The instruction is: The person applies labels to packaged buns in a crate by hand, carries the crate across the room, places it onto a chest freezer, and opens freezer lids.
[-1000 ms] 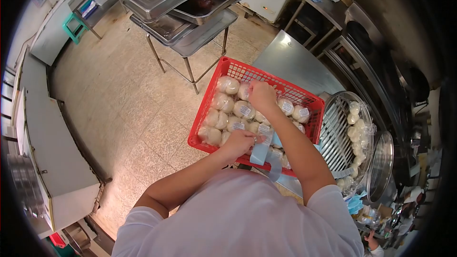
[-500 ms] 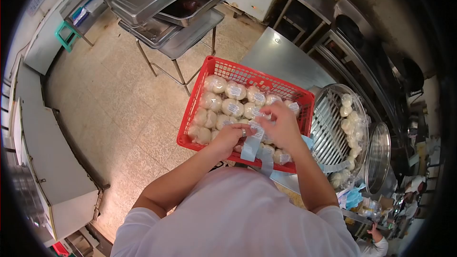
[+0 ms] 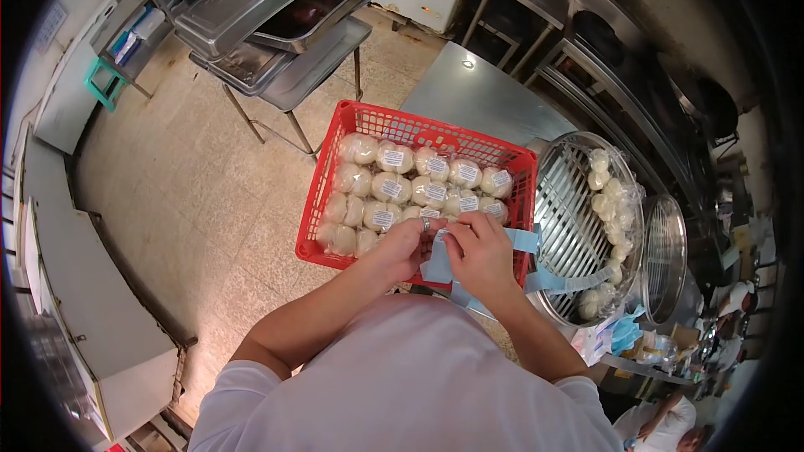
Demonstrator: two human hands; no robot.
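Note:
A red plastic basket (image 3: 315,192) holds rows of wrapped white buns (image 3: 390,187), many with printed white labels (image 3: 391,190). Over its near side, my left hand (image 3: 405,244), with a ring on one finger, pinches the light blue label strip (image 3: 438,261). My right hand (image 3: 483,253) is closed on the same strip close beside it, fingertips almost meeting. More of the strip trails to the right across the basket's rim toward the round steamer tray. The buns under both hands are partly hidden.
Right of the basket, a round slatted metal tray (image 3: 569,209) holds wrapped buns. A round rack (image 3: 664,259) stands beside it. Behind is a steel table (image 3: 486,92); a cart with stacked metal trays (image 3: 285,75) stands further back. Another person (image 3: 670,423) is at the lower right.
Both hands have moved down toward the basket's near edge and closer together. My right hand has come off the labelled buns onto the blue strip. The view has shifted slightly.

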